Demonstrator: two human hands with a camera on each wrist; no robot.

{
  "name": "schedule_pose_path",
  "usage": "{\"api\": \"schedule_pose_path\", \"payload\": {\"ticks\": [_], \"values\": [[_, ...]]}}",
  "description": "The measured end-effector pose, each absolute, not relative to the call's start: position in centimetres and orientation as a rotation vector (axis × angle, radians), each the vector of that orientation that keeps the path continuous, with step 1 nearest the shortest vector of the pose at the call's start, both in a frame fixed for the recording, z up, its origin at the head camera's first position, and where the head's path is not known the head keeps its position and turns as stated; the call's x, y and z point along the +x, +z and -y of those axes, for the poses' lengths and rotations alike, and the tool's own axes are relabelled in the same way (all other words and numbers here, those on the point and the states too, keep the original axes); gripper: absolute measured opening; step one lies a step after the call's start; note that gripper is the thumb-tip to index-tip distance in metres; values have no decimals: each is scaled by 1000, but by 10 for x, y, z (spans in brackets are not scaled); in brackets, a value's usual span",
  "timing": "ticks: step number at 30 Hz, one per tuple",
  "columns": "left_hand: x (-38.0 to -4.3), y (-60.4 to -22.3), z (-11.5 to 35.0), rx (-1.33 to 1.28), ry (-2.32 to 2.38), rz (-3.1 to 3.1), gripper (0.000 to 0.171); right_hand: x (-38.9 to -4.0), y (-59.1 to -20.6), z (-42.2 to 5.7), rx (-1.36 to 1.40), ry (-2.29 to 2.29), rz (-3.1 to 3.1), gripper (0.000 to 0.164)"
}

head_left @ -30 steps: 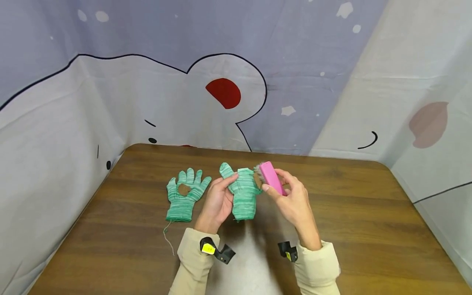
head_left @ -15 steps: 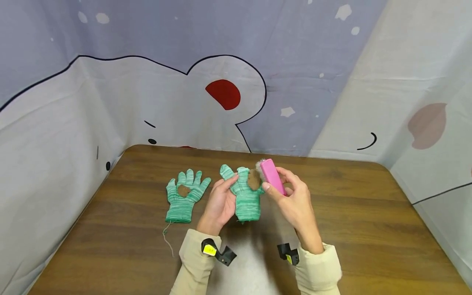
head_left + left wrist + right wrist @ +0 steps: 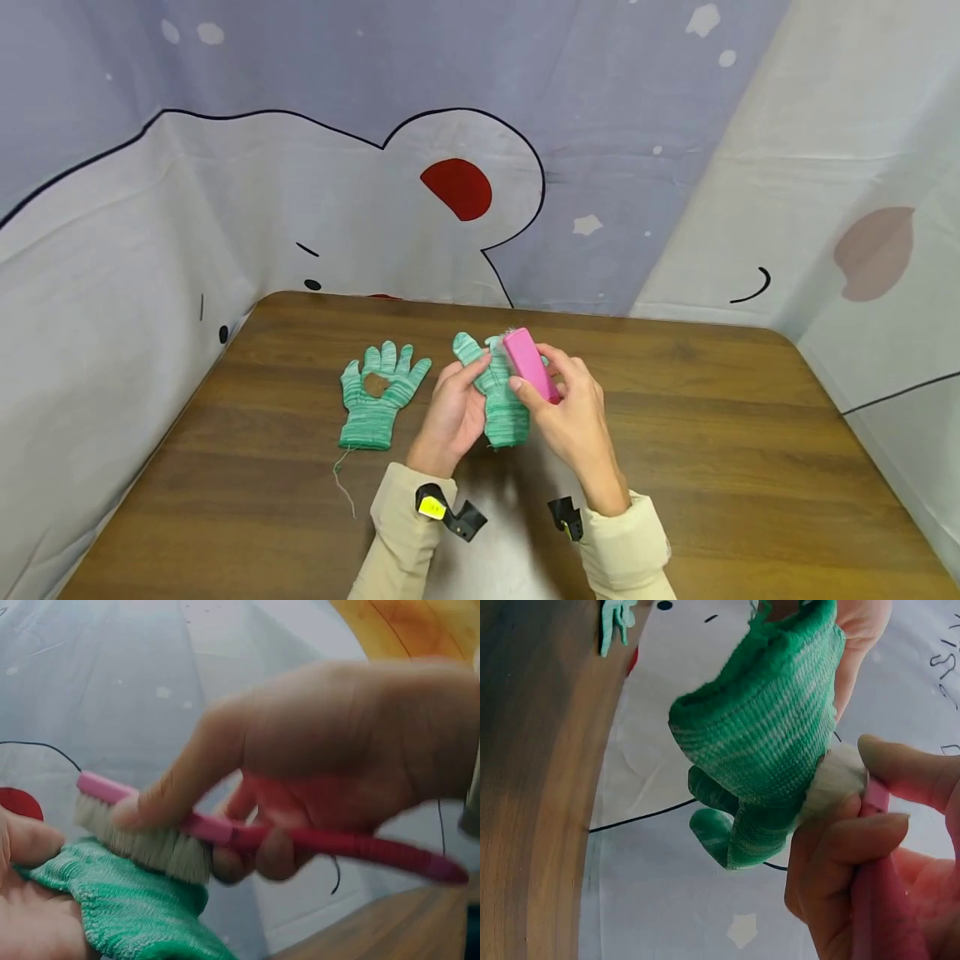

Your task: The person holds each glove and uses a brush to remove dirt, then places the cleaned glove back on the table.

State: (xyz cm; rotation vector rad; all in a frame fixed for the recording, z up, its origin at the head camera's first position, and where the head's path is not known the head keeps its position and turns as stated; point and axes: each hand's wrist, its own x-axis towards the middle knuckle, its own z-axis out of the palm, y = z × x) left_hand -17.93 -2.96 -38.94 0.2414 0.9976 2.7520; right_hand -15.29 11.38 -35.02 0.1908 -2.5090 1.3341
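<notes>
left hand (image 3: pixel 450 412): gripping a green striped glove (image 3: pixel 504 412), thumb on top near the base of the glove's fingers, the other fingers behind it. glove held up off the table (image 3: pixel 750 433), in front of the person, cuff end toward the person; loose strands at the cuff edge.

right hand (image 3: pixel 573 417): gripping a pink brush (image 3: pixel 528 362), thumb along one side, fingers curled round the other. pale bristles (image 3: pixel 146 836) rest against the glove, as seen in the left wrist view; that view also shows the darker, reddish-pink handle running out past the right hand. right hand slightly blurred there. in the head view the brush head hides part of the glove's face.

second green glove (image 3: pixel 369 421): flat on the table, to the left of the left hand and apart from it. fingers spread toward the far edge, a round brown spot (image 3: pixel 376 384) on its palm area. a thin pale thread (image 3: pixel 343 483) trails from its cuff onto the wood.

surroundings: brown wood-grain table; behind it a printed cloth (image 3: pixel 637 125) in lavender and white, black outlines, one red shape. cream sleeves (image 3: pixel 405 521) on both arms.
</notes>
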Motion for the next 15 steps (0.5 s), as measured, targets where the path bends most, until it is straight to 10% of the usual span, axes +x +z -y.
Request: {"api": "schedule_pose_path", "payload": {"ticks": [15], "values": [[-182, -389, 28, 131, 2789, -943, 29, -159, -350, -124, 70, 1432, 2567, 52]]}}
